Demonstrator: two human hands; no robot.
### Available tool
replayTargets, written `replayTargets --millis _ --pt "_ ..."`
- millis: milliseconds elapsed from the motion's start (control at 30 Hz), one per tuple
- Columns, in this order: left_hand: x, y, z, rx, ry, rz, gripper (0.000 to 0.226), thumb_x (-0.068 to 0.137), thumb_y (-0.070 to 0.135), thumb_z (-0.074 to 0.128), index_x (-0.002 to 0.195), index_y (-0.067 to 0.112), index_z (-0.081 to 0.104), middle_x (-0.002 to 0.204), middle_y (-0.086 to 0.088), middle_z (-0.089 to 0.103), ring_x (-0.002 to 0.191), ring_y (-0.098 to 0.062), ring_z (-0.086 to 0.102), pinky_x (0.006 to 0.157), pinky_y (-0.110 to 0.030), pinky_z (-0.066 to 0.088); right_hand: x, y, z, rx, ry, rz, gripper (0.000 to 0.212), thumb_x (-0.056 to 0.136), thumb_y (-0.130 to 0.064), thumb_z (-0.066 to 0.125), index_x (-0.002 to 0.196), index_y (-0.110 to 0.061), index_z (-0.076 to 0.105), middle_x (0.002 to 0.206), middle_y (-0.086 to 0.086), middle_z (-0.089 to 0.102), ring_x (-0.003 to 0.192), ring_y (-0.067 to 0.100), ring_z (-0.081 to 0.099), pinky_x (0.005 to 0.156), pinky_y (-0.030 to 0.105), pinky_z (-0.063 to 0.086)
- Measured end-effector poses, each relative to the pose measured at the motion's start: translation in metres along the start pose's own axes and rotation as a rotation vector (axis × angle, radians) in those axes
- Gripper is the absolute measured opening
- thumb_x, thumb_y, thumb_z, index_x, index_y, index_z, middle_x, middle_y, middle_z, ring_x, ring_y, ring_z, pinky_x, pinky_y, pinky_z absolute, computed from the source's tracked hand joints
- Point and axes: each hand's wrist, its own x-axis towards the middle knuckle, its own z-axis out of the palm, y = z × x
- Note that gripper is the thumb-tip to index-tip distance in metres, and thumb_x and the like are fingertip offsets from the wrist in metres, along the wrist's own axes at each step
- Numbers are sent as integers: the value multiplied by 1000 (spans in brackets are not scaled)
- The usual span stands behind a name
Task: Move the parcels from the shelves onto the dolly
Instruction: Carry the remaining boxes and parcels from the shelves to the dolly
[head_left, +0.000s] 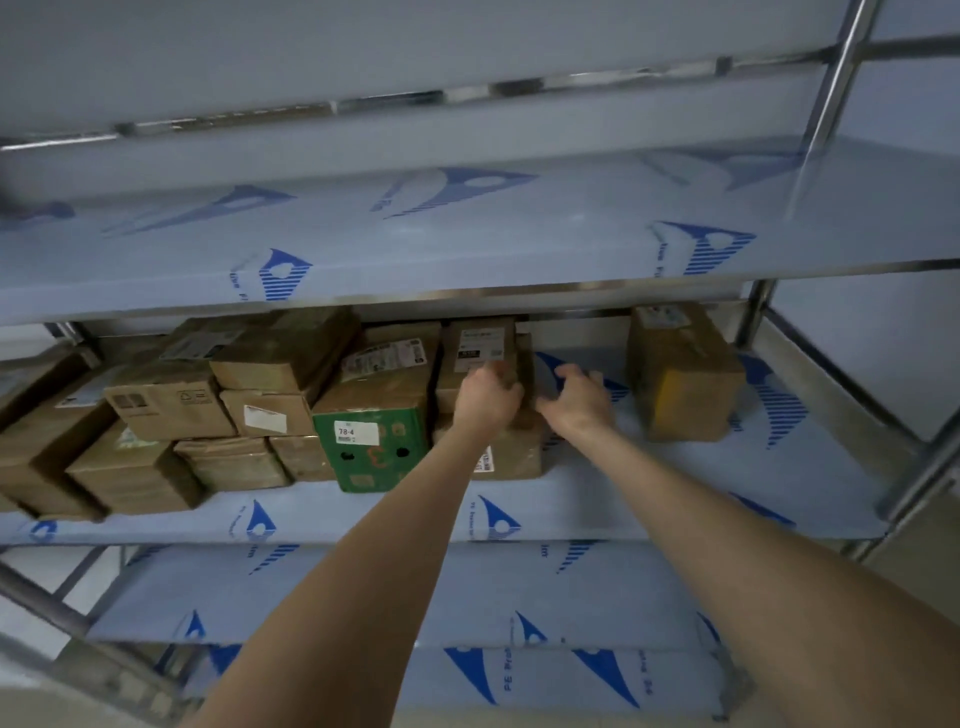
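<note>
Left hand (488, 397) fingers curl on the labelled parcel (480, 353); right hand (574, 397) fingers are released beside it. Stiff cardboard, likely light; clasp opposite side faces.

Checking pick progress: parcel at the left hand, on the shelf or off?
On. The parcel sits atop a lower parcel on the middle shelf; left hand touches its front.

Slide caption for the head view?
Left hand and right hand reach a brown cardboard parcel on the blue-filmed metal shelf, near a green carton.
</note>
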Motion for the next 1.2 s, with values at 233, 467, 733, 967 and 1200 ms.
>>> replayTargets --millis 233,467,733,967,1200 --pt "9 97 113 -113 -286 -72 55 97 30 49 143 1 36 141 -17 45 127 -32 46 98 -35 40 53 104 -87 -85 154 199 85 84 -51 66 149 -19 23 151 17 23 138 37 26 108 47 31" --pt "28 134 165 -299 -324 -187 54 97 30 49 140 0 36 141 -15 44 127 -30 44 96 -32 38 95 150 -109 227 95 336 100 76 -48 76 152 -13 20 153 16 24 137 35 34 109 45 37" --pt "33 127 166 -492 -249 -289 40 94 22 49 131 7 52 129 -12 55 119 -28 50 92 -33 40 104 164 -105 312 71 357 75 81 -56 67 136 -7 48 137 18 47 116 36 54 94 44 48" --pt "7 96 142 -396 -188 -342 27 92 41 52 103 18 58 104 -6 60 93 -25 56 74 -32 45 70 159 -90 281 28 363 50 76 -67 65 69 -20 50 94 8 64 91 31 63 88 45 53" --pt "-46 62 111 -445 -193 -344 39 88 34 64 116 8 53 108 -10 64 96 -25 63 82 -38 54 11 134 -68 254 -58 336 44 78 -62 67 68 -20 55 88 6 63 89 28 64 89 43 53"
